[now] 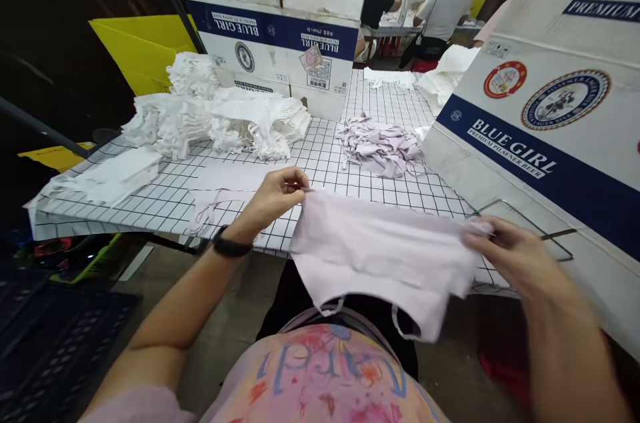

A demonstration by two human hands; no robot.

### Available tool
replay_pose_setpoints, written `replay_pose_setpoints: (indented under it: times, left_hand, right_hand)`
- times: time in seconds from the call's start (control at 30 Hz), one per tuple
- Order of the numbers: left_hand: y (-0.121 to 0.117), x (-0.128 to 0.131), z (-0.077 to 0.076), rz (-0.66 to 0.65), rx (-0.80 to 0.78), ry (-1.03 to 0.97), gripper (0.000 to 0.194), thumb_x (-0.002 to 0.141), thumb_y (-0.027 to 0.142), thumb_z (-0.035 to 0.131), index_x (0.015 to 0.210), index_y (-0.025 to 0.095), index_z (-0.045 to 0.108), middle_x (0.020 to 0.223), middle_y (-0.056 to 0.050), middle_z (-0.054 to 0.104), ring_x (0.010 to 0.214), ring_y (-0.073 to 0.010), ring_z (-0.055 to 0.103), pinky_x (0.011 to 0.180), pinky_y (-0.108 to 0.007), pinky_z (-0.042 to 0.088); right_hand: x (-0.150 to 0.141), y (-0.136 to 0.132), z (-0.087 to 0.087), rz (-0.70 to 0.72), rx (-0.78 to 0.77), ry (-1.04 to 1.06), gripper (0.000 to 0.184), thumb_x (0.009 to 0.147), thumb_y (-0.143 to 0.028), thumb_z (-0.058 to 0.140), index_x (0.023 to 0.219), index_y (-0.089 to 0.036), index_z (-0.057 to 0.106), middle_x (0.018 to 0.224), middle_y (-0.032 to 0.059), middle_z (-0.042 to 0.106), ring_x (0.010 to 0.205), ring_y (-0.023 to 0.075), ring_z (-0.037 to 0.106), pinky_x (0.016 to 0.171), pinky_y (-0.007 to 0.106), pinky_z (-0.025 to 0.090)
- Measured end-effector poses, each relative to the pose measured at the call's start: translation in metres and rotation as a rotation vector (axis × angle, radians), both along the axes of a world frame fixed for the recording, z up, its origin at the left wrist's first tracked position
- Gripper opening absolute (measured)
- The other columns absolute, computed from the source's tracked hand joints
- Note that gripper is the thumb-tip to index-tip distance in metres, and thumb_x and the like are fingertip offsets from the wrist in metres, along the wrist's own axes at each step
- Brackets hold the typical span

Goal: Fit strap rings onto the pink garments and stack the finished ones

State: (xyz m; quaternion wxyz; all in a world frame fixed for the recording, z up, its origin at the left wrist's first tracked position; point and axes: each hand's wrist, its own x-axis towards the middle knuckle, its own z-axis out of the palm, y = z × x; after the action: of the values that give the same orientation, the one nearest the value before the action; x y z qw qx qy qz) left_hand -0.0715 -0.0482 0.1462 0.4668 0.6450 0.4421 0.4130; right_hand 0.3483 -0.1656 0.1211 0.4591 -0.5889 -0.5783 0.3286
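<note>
Left hand (pixel 279 196) holds garment (pixel 380 250) crosswise.

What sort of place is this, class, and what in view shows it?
Probably a garment workshop: white fabric stacks and a lilac fabric heap lie ahead, and the left hand and right hand hold a thin-strapped lilac garment.

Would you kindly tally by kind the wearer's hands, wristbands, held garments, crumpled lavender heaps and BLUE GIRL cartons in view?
Wearer's hands: 2
Black wristband: 1
Held lavender garment: 1
Crumpled lavender heap: 1
BLUE GIRL cartons: 2
Total: 7
</note>
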Motion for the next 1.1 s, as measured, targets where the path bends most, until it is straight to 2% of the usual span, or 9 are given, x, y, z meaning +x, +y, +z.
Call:
replay_pose_setpoints:
  times: [0.1,0.2,0.37,0.47,0.63,0.83,0.93,1.0,1.1]
  left_hand:
    - [0.041,0.017,-0.051,0.026,-0.069,0.221,0.012,0.065,0.015,0.06,0.076,0.017,0.062,0.074,-0.001,0.065,0.069,-0.0129,0.061,0.063,-0.025,0.049]
    - [0.069,0.03,-0.081,0.072,-0.049,0.341,0.014,0.061,0.011,0.059,0.074,0.016,0.064,0.074,-0.002,0.066,0.07,-0.0139,0.058,0.065,-0.027,0.046]
    - [0.106,0.045,-0.092,0.133,0.035,0.499,0.017,0.063,0.006,0.058,0.074,0.018,0.063,0.079,-0.003,0.067,0.076,-0.0172,0.059,0.075,-0.031,0.047]
    - [0.118,0.051,-0.098,0.143,0.078,0.59,0.018,0.066,0.004,0.058,0.075,0.019,0.061,0.082,-0.005,0.067,0.083,-0.0218,0.061,0.084,-0.036,0.05]
    - [0.101,0.068,-0.11,0.1,0.264,0.723,0.026,0.077,0.007,0.057,0.1,0.017,0.066,0.118,-0.013,0.063,0.116,-0.0316,0.057,0.104,-0.049,0.047]
    - [0.06,0.127,-0.112,-0.392,0.535,0.688,0.029,0.096,0.017,0.05,0.123,0.017,0.064,0.139,-0.012,0.06,0.131,-0.0255,0.052,0.114,-0.045,0.045]
    - [0.055,0.158,-0.113,-0.532,0.575,0.694,0.037,0.102,0.024,0.049,0.137,0.017,0.058,0.155,-0.012,0.05,0.143,-0.0266,0.045,0.121,-0.047,0.039]
    - [0.056,0.172,-0.115,-0.589,0.577,0.732,0.041,0.104,0.025,0.047,0.144,0.019,0.054,0.162,-0.011,0.044,0.149,-0.0282,0.04,0.124,-0.05,0.035]
    - [0.057,0.187,-0.116,-0.654,0.568,0.779,0.045,0.107,0.029,0.041,0.15,0.021,0.051,0.166,-0.01,0.039,0.154,-0.0301,0.034,0.128,-0.054,0.027]
  right_hand:
    - [-0.012,0.055,-0.044,-0.06,-0.235,0.184,0.045,0.06,-0.05,0.096,0.08,-0.021,0.068,0.08,0.0045,0.07,0.07,0.02,0.066,0.061,0.033,0.057]
    - [-0.018,0.093,-0.073,-0.087,-0.309,0.158,0.051,0.059,-0.053,0.093,0.081,-0.02,0.061,0.074,0.0013,0.065,0.068,0.0168,0.061,0.061,0.03,0.05]
    - [-0.02,0.141,-0.089,-0.178,-0.2,-0.191,0.034,0.066,-0.037,0.079,0.09,-0.021,0.061,0.073,0.0005,0.063,0.068,0.018,0.057,0.066,0.031,0.045]
    - [-0.024,0.156,-0.092,-0.223,-0.155,-0.348,0.036,0.066,-0.029,0.075,0.098,-0.021,0.063,0.076,0.0001,0.064,0.069,0.0191,0.058,0.075,0.034,0.048]
    - [-0.025,0.152,-0.1,-0.233,-0.087,-0.394,0.043,0.07,-0.027,0.072,0.112,-0.02,0.063,0.081,0.001,0.067,0.071,0.0197,0.061,0.082,0.036,0.051]
    - [-0.016,0.161,-0.103,-0.234,-0.04,-0.421,0.035,0.074,-0.022,0.069,0.108,-0.02,0.066,0.078,0.0005,0.067,0.072,0.0197,0.064,0.082,0.036,0.053]
    - [-0.015,0.163,-0.104,-0.233,-0.002,-0.43,0.035,0.074,-0.017,0.065,0.108,-0.018,0.067,0.083,0.003,0.07,0.074,0.0205,0.066,0.082,0.037,0.054]
    - [-0.017,0.15,-0.102,-0.241,0.057,-0.452,0.035,0.074,-0.016,0.064,0.109,-0.018,0.067,0.092,0.0065,0.073,0.079,0.0215,0.067,0.083,0.038,0.055]
    - [-0.03,0.105,-0.094,-0.305,0.129,-0.45,0.027,0.081,-0.022,0.064,0.107,-0.018,0.069,0.098,0.0084,0.075,0.081,0.0217,0.069,0.081,0.037,0.056]
